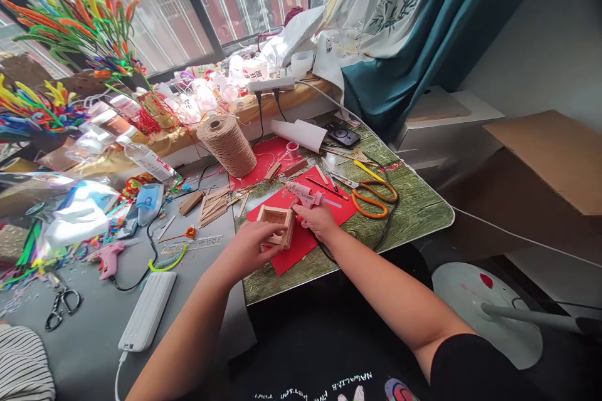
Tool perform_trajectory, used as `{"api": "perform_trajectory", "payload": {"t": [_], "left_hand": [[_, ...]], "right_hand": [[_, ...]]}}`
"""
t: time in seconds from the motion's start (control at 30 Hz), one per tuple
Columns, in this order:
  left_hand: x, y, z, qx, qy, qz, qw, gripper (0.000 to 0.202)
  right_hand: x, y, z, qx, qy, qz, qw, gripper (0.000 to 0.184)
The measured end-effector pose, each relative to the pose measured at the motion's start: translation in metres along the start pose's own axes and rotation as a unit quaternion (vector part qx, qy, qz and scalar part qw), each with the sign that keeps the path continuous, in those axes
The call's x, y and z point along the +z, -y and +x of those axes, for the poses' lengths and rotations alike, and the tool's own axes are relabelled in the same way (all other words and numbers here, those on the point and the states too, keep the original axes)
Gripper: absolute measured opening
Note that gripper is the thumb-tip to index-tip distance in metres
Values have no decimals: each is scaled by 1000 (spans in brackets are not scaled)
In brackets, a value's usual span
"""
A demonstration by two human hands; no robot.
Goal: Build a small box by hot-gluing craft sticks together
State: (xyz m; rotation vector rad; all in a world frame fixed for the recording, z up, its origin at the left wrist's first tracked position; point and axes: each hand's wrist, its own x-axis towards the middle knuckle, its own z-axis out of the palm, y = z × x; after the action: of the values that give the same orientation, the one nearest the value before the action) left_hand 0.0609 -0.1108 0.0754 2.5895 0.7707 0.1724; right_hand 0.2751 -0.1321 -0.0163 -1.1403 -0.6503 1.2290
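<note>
A small open wooden box (269,213), built from thin sticks, rests on a red sheet (294,257). My left hand (249,249) grips it from the left, with fingers over its opening and the thumb along its near side. In my right hand (318,220) is a pink glue gun (305,195), held by its handle just beyond the box's right side, its nozzle pointing away to the left. Whether the nozzle touches anything is not visible. Orange-handled scissors (374,197) and a pencil (324,187) lie to the right of the gun.
Left of the red sheet lie thin wood strips (217,205). A twine spool (227,145) stands behind. A second pink glue gun (110,259), a white power bank (147,312) and black scissors (63,308) lie on the grey table. A power strip (270,84) sits on the cluttered sill.
</note>
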Motion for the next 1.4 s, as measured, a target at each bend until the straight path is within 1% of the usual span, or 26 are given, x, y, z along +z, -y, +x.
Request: {"api": "perform_trajectory", "payload": {"t": [0.1,0.23,0.33,0.53,0.67,0.83,1.07,1.27,1.4], "left_hand": [[1,1,2,3,1,5,1000,39],[3,4,3,6,10,-7,1000,38],[5,7,2,3,5,-10,1000,38],[7,9,0,0,-3,-11,1000,40],[6,9,0,3,-4,-14,1000,42],[7,10,0,0,-8,-11,1000,41],[5,6,-1,-6,-13,-13,1000,39],[4,6,0,-2,-9,-16,1000,39],[4,6,0,2,-14,-15,1000,39]], "right_hand": [[-1,0,0,-5,0,-2,1000,39],[-2,3,-2,20,17,-1,1000,43],[-2,5,-4,23,25,4,999,43],[-7,3,0,23,65,34,997,35],[-10,2,2,26,83,33,996,34],[-11,2,2,23,76,17,997,37],[-9,2,1,29,81,41,995,36],[-14,-2,4,39,84,18,996,39],[-16,-6,8,29,85,9,996,42]]}}
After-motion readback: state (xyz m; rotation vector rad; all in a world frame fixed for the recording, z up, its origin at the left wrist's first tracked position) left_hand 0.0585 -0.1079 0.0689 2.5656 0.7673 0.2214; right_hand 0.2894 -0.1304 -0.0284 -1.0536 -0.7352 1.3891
